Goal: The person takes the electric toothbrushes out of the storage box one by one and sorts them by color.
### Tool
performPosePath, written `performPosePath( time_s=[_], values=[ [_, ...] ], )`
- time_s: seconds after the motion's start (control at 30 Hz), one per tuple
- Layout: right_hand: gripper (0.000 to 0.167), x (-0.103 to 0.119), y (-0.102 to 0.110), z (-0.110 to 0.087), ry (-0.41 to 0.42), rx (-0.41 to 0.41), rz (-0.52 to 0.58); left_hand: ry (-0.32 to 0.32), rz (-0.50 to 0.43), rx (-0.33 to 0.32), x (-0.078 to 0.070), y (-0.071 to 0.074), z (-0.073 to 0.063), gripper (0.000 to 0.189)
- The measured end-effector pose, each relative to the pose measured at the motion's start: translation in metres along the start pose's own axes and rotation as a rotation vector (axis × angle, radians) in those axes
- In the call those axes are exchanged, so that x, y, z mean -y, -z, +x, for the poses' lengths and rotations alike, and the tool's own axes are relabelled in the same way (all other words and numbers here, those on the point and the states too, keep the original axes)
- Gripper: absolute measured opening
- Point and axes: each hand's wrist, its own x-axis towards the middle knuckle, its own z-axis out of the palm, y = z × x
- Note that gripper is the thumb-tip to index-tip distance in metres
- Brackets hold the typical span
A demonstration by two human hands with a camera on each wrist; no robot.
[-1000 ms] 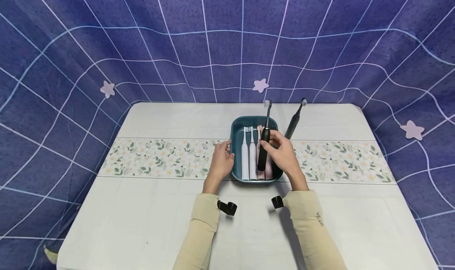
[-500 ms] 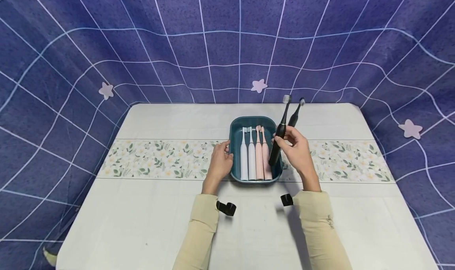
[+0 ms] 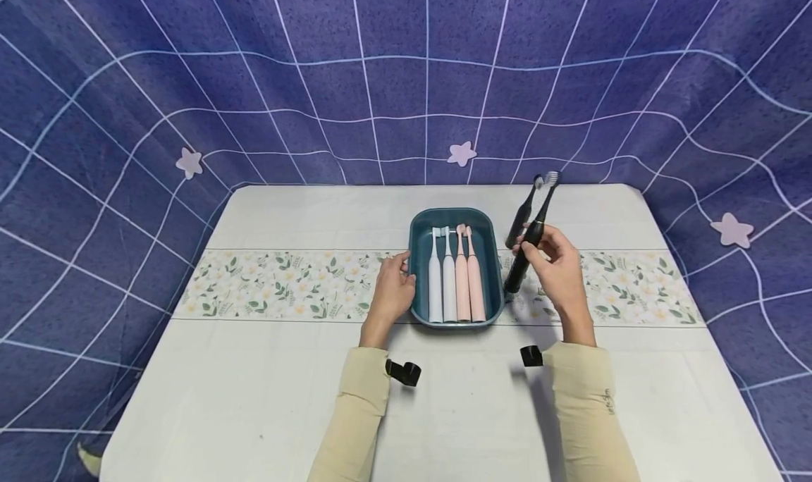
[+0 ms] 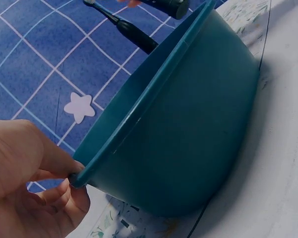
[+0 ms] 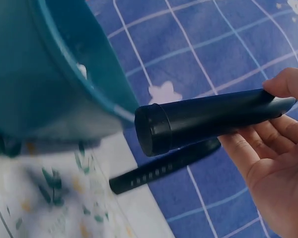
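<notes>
My left hand (image 3: 391, 289) pinches the left rim of a dark teal plastic bin (image 4: 174, 124), thumb and fingers meeting over the edge in the left wrist view. Two white electric toothbrushes (image 3: 450, 288) and two pink electric toothbrushes (image 3: 474, 288) lie side by side in the bin, heads toward the back. Just right of the bin, my right hand (image 3: 558, 270) holds a black electric toothbrush (image 5: 203, 119) by its handle, tilted, bristles up and away from me. Behind it a second black electric toothbrush (image 3: 522, 218) stands on the table.
The white table cover (image 3: 285, 390) has a floral band (image 3: 285, 281) running across it under the bin. A blue checked curtain (image 3: 355, 87) with star shapes hangs behind and at both sides. Small black cameras (image 3: 406, 373) are worn on both wrists.
My right hand has carried the black electric toothbrush rightward, from over the bin to beside it, uncovering the pink toothbrushes. My left hand keeps its hold on the bin rim.
</notes>
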Motion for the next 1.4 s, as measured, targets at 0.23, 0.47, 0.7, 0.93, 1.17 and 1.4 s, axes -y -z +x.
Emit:
performPosePath(
  time_s=[0.23, 0.47, 0.7, 0.93, 1.17, 1.4],
  values=[
    [0.027, -0.015, 0.02, 0.01, 0.014, -0.087, 0.062, -0.001, 0.002, -0.002, -0.001, 0.0, 0.0, 0.046],
    [0.029, -0.022, 0.03, 0.024, -0.028, -0.117, -0.032, 0.02, 0.01, 0.005, 0.0, -0.001, 0.001, 0.045],
    [0.028, -0.017, 0.031, 0.032, -0.034, -0.091, -0.128, 0.014, 0.013, 0.003, -0.001, -0.001, 0.0, 0.046],
    [0.028, -0.028, 0.038, 0.044, -0.04, -0.096, -0.163, 0.014, 0.018, 0.001, 0.0, -0.002, 0.0, 0.046],
    [0.029, -0.037, 0.038, 0.051, -0.031, -0.125, -0.132, 0.014, 0.02, 0.0, -0.002, -0.001, -0.001, 0.046],
    [0.029, -0.043, 0.035, 0.056, -0.004, -0.134, -0.097, 0.003, 0.014, -0.003, -0.002, -0.001, -0.002, 0.046]
  ],
)
